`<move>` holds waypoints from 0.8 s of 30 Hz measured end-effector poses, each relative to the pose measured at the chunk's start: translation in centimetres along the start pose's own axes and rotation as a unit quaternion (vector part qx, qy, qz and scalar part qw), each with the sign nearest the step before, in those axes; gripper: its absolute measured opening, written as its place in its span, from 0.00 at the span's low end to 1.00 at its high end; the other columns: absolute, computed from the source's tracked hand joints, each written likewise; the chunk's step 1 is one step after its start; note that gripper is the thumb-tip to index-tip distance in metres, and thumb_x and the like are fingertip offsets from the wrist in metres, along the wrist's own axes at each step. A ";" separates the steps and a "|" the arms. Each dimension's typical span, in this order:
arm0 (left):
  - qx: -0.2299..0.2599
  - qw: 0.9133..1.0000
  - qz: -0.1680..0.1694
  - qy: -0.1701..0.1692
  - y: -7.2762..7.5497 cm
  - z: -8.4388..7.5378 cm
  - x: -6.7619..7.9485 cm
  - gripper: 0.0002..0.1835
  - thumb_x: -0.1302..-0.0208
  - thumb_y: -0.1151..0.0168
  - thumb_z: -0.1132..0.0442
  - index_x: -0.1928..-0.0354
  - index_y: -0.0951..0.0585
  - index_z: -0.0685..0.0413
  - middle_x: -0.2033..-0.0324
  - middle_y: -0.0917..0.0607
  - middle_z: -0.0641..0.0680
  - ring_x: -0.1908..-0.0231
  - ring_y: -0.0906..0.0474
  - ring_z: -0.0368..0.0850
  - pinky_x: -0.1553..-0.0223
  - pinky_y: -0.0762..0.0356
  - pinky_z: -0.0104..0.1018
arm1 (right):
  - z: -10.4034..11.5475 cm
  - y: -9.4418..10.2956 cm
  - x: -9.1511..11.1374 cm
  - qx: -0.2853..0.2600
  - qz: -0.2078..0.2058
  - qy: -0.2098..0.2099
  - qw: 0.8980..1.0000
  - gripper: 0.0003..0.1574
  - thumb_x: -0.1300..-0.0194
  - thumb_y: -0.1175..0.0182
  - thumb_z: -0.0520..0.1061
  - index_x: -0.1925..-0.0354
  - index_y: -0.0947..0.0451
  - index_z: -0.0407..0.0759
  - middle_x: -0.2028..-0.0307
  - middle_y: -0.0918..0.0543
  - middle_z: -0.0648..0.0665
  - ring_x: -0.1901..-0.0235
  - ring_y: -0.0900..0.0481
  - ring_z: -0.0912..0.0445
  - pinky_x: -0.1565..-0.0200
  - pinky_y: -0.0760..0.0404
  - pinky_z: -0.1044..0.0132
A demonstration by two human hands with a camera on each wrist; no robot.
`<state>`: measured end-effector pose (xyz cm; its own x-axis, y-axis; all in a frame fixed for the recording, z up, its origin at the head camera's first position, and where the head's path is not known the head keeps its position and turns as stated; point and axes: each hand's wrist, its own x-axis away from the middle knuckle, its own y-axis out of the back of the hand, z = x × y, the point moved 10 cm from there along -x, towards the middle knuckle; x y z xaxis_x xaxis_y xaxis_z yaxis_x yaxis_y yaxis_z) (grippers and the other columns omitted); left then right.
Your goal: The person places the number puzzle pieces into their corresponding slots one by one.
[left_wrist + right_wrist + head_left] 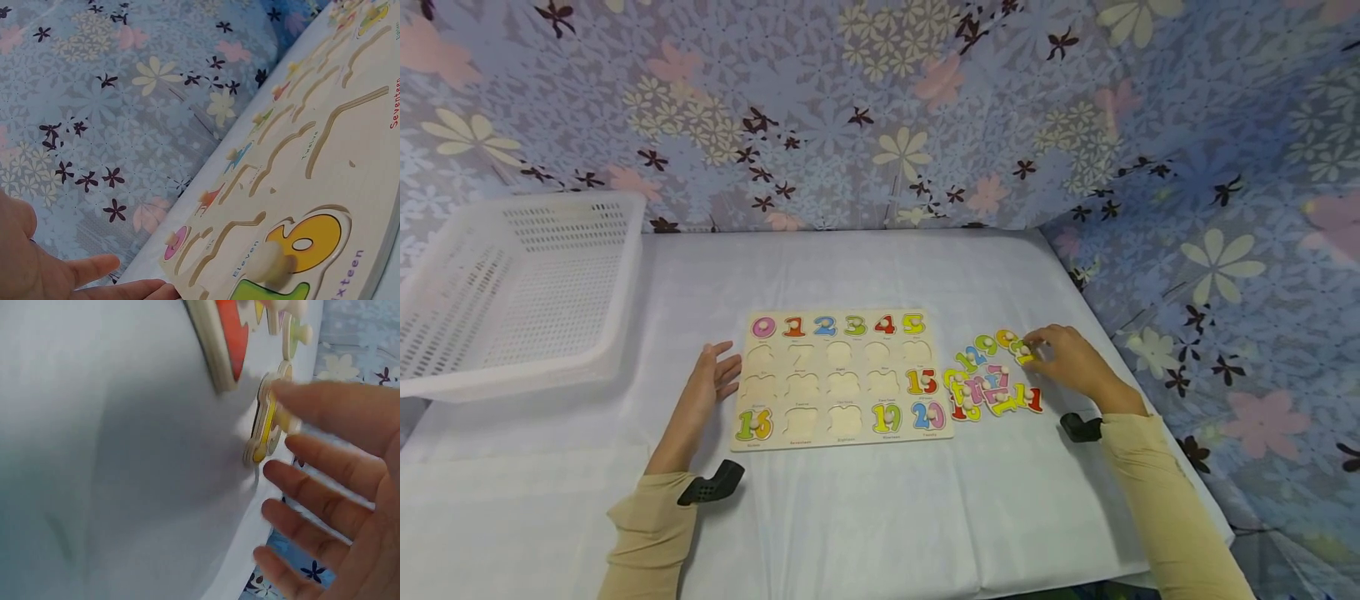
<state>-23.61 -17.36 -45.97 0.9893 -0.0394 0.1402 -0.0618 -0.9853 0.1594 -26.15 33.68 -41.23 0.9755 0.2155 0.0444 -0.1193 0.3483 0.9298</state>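
The wooden number puzzle board (842, 442) lies on the table, with knobbed numbers seated in its top row and some lower recesses. My left hand (703, 383) is beside the board's left edge, fingers extended and holding nothing. Near its fingers, the sixteen piece (306, 244) sits in its recess in the left wrist view. My right hand (1067, 358) has thumb and index finger at the knob of a yellow-and-green number piece (267, 422), pinching it; the other fingers are spread. This piece is at the right end of a pile of loose number pieces (1000, 400).
A white perforated plastic basket (632, 275) stands at the table's left. White cloth covers the table (850, 525). Floral fabric (820, 117) hangs behind and along the right side. A red number piece (232, 344) lies near the right hand.
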 end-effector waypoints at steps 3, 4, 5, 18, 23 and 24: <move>0.001 1.000 0.003 -0.001 -0.1 -0.3 0.2 0.53 0.38 0.73 0.22 0.25 0.49 0.57 0.30 0.41 0.67 0.31 0.42 0.58 0.33 0.41 0.52 | 0.2 -0.2 0.0 0.009 -0.009 -0.004 1.000 0.34 0.38 0.33 0.54 0.45 0.25 0.30 0.54 0.22 0.33 0.51 0.28 0.38 0.51 0.28 0.40; 0.001 1.000 0.004 -0.001 -0.1 -0.4 0.2 0.54 0.39 0.72 0.21 0.25 0.49 0.57 0.30 0.41 0.67 0.31 0.42 0.58 0.33 0.41 0.52 | 0.3 -0.2 0.0 0.014 -0.013 -0.003 1.000 0.35 0.38 0.33 0.55 0.45 0.25 0.30 0.55 0.22 0.34 0.53 0.27 0.39 0.53 0.27 0.41; 0.001 1.000 0.004 -0.001 -0.1 -0.5 0.3 0.55 0.40 0.72 0.21 0.25 0.49 0.57 0.30 0.41 0.67 0.31 0.43 0.58 0.33 0.41 0.52 | 0.4 -0.2 0.0 0.021 -0.015 -0.003 1.000 0.35 0.38 0.34 0.56 0.45 0.24 0.30 0.56 0.22 0.34 0.55 0.27 0.39 0.55 0.26 0.42; -0.007 1.000 0.009 0.000 -0.3 -1.4 0.8 0.52 0.36 0.74 0.24 0.26 0.49 0.59 0.30 0.41 0.68 0.31 0.43 0.59 0.34 0.40 0.52 | 1.7 0.2 -0.3 0.026 -0.016 0.006 1.000 0.28 0.39 0.32 0.45 0.44 0.24 0.32 0.48 0.24 0.31 0.48 0.29 0.35 0.48 0.32 0.34; -0.016 1.000 0.010 -0.003 -0.4 -1.6 0.9 0.46 0.31 0.77 0.30 0.26 0.50 0.60 0.31 0.41 0.70 0.32 0.43 0.61 0.35 0.37 0.49 | 1.6 1.6 -0.1 0.044 -0.058 -0.042 0.996 0.22 0.38 0.34 0.47 0.53 0.22 0.32 0.58 0.21 0.34 0.60 0.24 0.40 0.61 0.24 0.43; -0.016 1.000 0.009 -0.003 -0.3 -1.5 0.8 0.45 0.30 0.77 0.31 0.26 0.49 0.60 0.31 0.41 0.70 0.32 0.43 0.62 0.35 0.36 0.49 | 1.4 1.8 0.0 0.044 -0.061 -0.055 0.996 0.21 0.37 0.35 0.48 0.54 0.22 0.33 0.60 0.21 0.35 0.63 0.23 0.41 0.64 0.23 0.46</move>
<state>-22.97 -16.85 -44.48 0.9888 -0.0583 0.1376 -0.0839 -0.9785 0.1886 -26.13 33.04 -39.03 0.9967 0.0729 -0.0360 0.0139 0.2831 0.9590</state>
